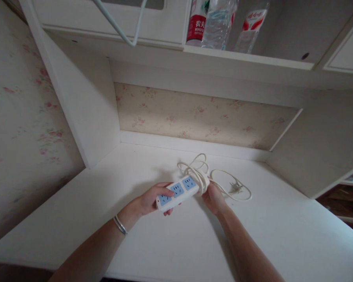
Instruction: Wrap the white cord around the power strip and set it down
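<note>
A white power strip (179,199) with blue socket faces is held tilted above the desk, its right end higher in view. My left hand (153,199) is closed around its lower left end, thumb on top and fingertips showing underneath. At the other end, my right hand (214,199) is closed at the bundled cord; most of its fingers are hidden behind the coils. The off-white cord (198,172) is wrapped in loops around the strip's right end. One loose loop trails rightward, with the plug (237,185) beside it.
Beneath is a white desktop (153,250), with white side panels and a floral-papered back wall (170,113). An overhead shelf (253,58) holds several plastic bottles (217,23). A pale bent rod or cable (120,29) hangs at the upper left.
</note>
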Motion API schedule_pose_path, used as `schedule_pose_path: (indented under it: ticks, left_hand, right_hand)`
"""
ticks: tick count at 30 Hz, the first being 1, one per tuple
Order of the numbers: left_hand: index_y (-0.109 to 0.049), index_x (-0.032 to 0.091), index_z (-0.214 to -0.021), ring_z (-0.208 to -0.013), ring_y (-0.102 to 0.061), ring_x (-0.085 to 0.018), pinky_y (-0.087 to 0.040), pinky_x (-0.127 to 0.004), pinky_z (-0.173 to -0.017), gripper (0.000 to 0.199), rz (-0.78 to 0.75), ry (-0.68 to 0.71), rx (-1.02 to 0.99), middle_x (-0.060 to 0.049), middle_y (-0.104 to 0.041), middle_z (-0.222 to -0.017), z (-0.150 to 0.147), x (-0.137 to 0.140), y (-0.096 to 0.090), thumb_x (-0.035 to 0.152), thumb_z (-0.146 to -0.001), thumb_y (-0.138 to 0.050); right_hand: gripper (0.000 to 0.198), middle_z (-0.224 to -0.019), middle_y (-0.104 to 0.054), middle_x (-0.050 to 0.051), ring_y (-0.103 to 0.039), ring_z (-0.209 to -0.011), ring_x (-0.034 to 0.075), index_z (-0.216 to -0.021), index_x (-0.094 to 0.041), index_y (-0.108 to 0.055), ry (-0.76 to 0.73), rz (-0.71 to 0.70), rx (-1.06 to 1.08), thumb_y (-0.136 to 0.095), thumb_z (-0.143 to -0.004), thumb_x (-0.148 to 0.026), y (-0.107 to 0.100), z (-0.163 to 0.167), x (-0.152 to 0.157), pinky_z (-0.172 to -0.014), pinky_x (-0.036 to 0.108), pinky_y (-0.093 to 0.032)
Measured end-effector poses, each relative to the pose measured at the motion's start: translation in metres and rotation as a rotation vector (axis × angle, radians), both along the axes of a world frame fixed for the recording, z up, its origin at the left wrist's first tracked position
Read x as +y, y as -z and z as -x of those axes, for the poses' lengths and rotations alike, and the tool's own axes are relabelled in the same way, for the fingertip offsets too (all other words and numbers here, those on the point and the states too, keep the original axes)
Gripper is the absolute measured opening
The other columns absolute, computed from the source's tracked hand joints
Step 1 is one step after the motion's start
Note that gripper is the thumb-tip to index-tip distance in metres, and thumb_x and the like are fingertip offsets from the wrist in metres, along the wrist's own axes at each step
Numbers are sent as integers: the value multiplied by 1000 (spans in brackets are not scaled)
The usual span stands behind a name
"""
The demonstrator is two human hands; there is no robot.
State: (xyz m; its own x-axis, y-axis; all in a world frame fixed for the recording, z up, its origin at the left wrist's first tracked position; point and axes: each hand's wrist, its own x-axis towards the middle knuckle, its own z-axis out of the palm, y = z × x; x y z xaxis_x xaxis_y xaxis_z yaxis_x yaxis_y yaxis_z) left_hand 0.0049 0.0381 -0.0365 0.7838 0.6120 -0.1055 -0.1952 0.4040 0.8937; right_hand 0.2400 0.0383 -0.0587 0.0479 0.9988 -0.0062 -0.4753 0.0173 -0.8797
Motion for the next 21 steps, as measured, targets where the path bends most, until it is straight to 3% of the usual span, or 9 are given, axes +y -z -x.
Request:
schedule_pose_path:
  ticks: [5,10,13,17,21]
  left_hand:
    - [-62,13,-100,-48,-58,-13,-45,-23,-40,34,-60,93,220,-6,-63,-78,-2,-2,-2,24,-68,-64]
    - [-64,11,-99,-47,-57,-14,-43,-23,-39,36,-87,-62,325,-4,-60,-71,-3,3,1,30,-69,-65]
    - [-62,11,-101,-50,-59,-14,-43,-23,-41,37,-57,-176,271,-5,-61,-74,-3,8,3,33,-71,-63]
    - [-58,12,-104,-54,-60,-14,-43,-23,-44,36,-29,-290,130,-9,-63,-84,-3,10,3,33,-75,-59]
    - [-57,13,-105,-51,-59,-13,-43,-23,-42,33,-28,-235,4,-9,-63,-86,-2,6,1,30,-77,-56]
  right_hand:
    - [19,-71,-65,-3,-57,-57,12,-88,-23,-64,-1,1,113,-68,-74,-35,-10,-8,-1,-51,23,-45]
    - [15,-88,-66,-6,-59,-68,10,-90,-29,-62,165,-68,298,-66,-77,-35,-5,-26,6,-65,26,-50]
    - [12,-86,-66,-5,-58,-70,10,-86,-28,-62,183,-84,326,-64,-78,-37,-1,-32,8,-70,27,-50]
    - [15,-74,-62,-6,-53,-56,7,-83,-26,-62,181,-44,322,-65,-78,-39,0,-28,8,-61,23,-48]
    - [23,-56,-53,-8,-40,-41,5,-90,-25,-62,62,-23,256,-64,-78,-44,-2,-14,4,-47,20,-42]
